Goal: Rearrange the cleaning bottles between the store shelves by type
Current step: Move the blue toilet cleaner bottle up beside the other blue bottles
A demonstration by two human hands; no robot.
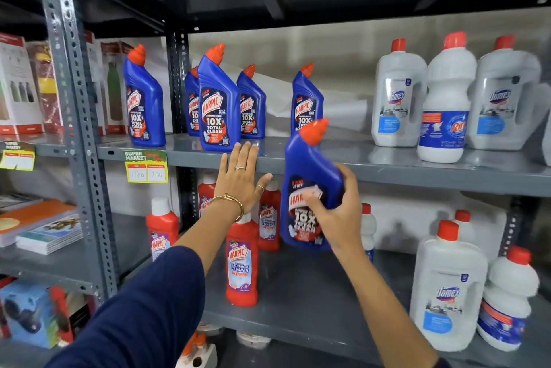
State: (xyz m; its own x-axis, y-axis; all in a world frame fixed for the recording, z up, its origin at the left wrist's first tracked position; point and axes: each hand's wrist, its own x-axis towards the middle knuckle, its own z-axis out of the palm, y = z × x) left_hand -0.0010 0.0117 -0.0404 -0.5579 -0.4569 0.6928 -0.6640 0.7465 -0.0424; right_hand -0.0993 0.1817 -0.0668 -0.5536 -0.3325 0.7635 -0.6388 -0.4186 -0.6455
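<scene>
My right hand (334,209) grips a blue Harpic bottle (310,170) with an orange cap, tilted and held in front of the upper shelf's edge (387,170). My left hand (240,176) is open, fingers spread, fingertips at that shelf's front edge just below another blue Harpic bottle (217,102). Several more blue Harpic bottles (252,105) stand on the upper shelf. White Domex and Rin bottles (447,99) stand at its right. Red Harpic bathroom cleaner bottles (241,260) stand on the lower shelf (298,308), with white bottles (447,287) at its right.
A perforated grey upright (77,129) divides this rack from the left one, which holds boxed flasks (21,84) and stacked books (44,227). A yellow price tag (146,166) hangs on the upper shelf edge. Bare shelf surface lies between the blue and white bottles.
</scene>
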